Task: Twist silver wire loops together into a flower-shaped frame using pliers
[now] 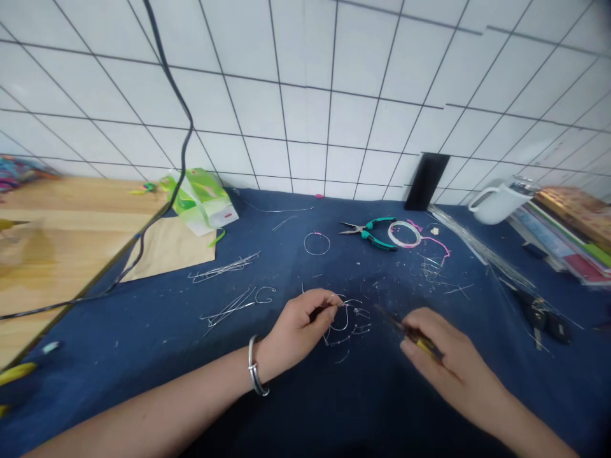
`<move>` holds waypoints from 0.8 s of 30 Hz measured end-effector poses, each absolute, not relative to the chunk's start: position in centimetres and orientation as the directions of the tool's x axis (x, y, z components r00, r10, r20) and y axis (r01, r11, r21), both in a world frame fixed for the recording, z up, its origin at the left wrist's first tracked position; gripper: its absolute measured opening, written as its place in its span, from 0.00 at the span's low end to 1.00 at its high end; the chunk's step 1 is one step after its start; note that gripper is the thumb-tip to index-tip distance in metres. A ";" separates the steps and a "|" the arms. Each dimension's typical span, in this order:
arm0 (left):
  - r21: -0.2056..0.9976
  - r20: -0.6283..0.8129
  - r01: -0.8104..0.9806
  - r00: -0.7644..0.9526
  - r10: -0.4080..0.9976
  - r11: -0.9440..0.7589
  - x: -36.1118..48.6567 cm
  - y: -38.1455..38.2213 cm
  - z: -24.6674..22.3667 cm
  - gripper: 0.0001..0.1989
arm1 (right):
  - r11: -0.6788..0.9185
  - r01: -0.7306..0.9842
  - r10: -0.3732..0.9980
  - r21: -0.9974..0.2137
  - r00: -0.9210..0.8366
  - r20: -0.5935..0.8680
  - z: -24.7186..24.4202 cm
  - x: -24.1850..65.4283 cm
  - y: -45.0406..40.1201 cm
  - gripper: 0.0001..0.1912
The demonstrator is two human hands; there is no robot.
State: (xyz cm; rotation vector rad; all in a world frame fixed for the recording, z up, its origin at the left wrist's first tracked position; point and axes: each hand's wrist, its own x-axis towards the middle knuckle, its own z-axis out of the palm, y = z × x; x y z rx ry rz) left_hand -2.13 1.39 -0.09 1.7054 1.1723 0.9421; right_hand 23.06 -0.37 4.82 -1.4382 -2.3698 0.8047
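Thumb and fingers of my left hand [305,321] pinch a thin silvery wire piece [340,326], bent into loops with short ends sticking out to the right. A silver bangle [254,367] circles the left wrist. To the right, my right hand [443,359] is wrapped round a tool with a yellow handle [426,346]; its dark narrow tip points left toward the wire and is blurred, a small gap away from it. A wire ring [317,243] with pink beads lies beyond my hands.
Teal-handled pliers [377,234] and a white ring [404,234] lie beyond. Bent wires [229,312] are on the left, wire scraps [432,270] on the right. A white mug [499,202], keys [538,318] and a green package [200,200] stand around; a black cable [184,152] hangs at left.
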 end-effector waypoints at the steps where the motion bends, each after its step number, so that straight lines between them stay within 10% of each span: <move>1: 0.904 0.159 0.349 0.262 0.952 -0.248 -2.1 1.3 -0.1 0.07 | 0.315 0.733 0.866 -0.602 -0.481 -0.133 5.0 22.6 -1.0 0.07; 24: 0.779 0.301 0.442 0.357 0.884 -0.444 -1.6 -0.2 0.1 0.09 | 0.174 0.741 0.890 -0.648 -0.400 -0.219 4.4 19.4 -2.5 0.11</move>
